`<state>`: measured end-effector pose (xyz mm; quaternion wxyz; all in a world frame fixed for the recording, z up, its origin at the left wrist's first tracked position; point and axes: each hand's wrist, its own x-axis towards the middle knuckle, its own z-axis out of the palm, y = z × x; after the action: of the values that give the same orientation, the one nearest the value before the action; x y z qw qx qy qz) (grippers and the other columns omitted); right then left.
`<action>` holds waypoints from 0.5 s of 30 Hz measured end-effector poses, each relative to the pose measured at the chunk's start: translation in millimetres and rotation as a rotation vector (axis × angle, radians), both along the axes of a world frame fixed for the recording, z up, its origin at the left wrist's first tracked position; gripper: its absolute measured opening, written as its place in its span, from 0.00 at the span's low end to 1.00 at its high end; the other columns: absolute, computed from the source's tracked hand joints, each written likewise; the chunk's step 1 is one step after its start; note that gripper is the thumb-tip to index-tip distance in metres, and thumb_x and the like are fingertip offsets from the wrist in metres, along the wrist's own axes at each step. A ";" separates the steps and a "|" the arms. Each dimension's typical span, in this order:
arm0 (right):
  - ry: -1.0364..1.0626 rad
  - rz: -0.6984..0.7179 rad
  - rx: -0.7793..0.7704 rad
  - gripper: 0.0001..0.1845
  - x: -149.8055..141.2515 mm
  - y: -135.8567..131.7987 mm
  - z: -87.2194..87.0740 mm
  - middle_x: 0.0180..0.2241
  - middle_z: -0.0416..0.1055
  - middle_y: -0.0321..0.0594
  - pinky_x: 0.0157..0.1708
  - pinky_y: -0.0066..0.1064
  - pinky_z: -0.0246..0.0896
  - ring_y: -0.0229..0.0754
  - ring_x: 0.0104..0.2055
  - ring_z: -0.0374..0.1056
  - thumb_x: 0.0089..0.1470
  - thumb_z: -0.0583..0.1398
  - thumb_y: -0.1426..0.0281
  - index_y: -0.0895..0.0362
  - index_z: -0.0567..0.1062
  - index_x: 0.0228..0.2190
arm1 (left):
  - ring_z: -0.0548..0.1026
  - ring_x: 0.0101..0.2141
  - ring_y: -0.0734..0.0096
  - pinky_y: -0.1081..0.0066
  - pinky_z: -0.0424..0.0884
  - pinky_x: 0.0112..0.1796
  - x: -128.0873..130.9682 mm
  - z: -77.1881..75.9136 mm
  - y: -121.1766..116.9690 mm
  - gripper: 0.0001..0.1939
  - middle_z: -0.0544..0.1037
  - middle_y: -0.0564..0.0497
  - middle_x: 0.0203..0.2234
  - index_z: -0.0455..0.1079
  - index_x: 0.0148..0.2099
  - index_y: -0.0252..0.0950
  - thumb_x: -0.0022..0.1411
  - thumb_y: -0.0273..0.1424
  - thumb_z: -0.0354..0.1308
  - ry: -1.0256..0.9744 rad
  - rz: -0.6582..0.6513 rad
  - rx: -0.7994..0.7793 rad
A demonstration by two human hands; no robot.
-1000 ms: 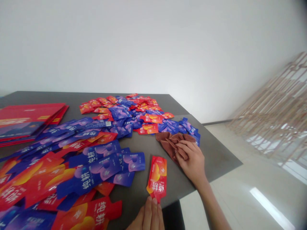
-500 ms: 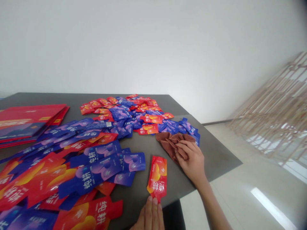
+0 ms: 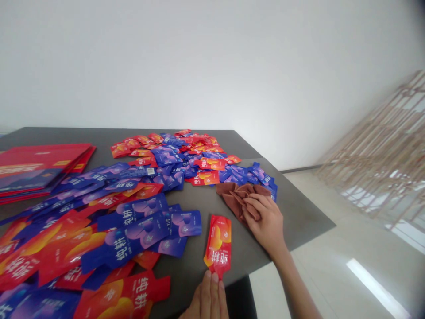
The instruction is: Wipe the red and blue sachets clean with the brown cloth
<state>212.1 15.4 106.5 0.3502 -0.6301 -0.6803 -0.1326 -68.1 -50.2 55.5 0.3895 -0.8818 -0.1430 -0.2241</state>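
Observation:
A red spouted pouch [image 3: 219,241] with orange fruit and white characters lies flat near the table's front edge. Fingers pressed together, my left hand [image 3: 207,299] holds its narrow near end down; the thumb is hidden. My right hand [image 3: 267,221] is closed on a crumpled brown cloth [image 3: 234,197], which rests on the table to the right, beyond the pouch. Left of the single pouch, a spread of overlapping red and blue pouches [image 3: 133,237] covers the near side. Another mixed heap of pouches [image 3: 174,155] lies farther back, reaching close to the cloth.
Red and blue printed bags [image 3: 43,166] are stacked at the left. The dark grey table [image 3: 302,217] ends in a corner at the right, with pale floor [image 3: 332,266] beyond. A slatted wooden rack [image 3: 381,146] stands at far right, and a white wall [image 3: 212,66] rises behind.

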 end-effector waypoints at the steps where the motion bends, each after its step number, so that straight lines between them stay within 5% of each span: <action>1: 0.001 0.004 0.008 0.11 0.5 0.4 0.5 0.51 0.79 0.43 0.52 0.46 0.68 0.51 0.51 0.73 0.63 0.63 0.67 0.53 0.82 0.46 | 0.83 0.40 0.63 0.57 0.78 0.49 -0.4 -0.6 0.4 0.14 0.84 0.46 0.40 0.78 0.49 0.32 0.70 0.38 0.64 -0.006 -0.012 0.002; 7: -0.110 0.092 0.033 0.18 -8.3 -16.5 17.8 0.58 0.75 0.44 0.57 0.54 0.63 0.57 0.59 0.67 0.63 0.65 0.65 0.49 0.80 0.54 | 0.84 0.41 0.63 0.65 0.76 0.45 -4.6 -0.5 2.8 0.13 0.85 0.43 0.40 0.76 0.51 0.27 0.71 0.29 0.56 -0.037 -0.054 -0.008; 12: -0.292 0.488 -0.106 0.23 -44.1 -58.8 30.8 0.71 0.60 0.38 0.68 0.64 0.44 0.62 0.71 0.51 0.65 0.62 0.64 0.42 0.76 0.60 | 0.84 0.35 0.62 0.64 0.75 0.41 10.8 -10.3 0.6 0.09 0.85 0.43 0.33 0.75 0.43 0.27 0.67 0.24 0.54 -0.231 -0.047 0.006; 15: -0.398 0.537 -0.178 0.24 -57.4 -71.5 29.0 0.73 0.57 0.35 0.71 0.63 0.31 0.61 0.72 0.48 0.66 0.62 0.56 0.41 0.75 0.61 | 0.84 0.33 0.58 0.60 0.74 0.42 17.9 -17.7 -2.5 0.09 0.84 0.41 0.30 0.73 0.41 0.26 0.64 0.21 0.52 -0.332 -0.038 0.003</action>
<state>154.7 -56.1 135.5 0.1767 -0.4183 -0.8858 -0.0959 -50.2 -52.7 37.8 0.3578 -0.8345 -0.1885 -0.3744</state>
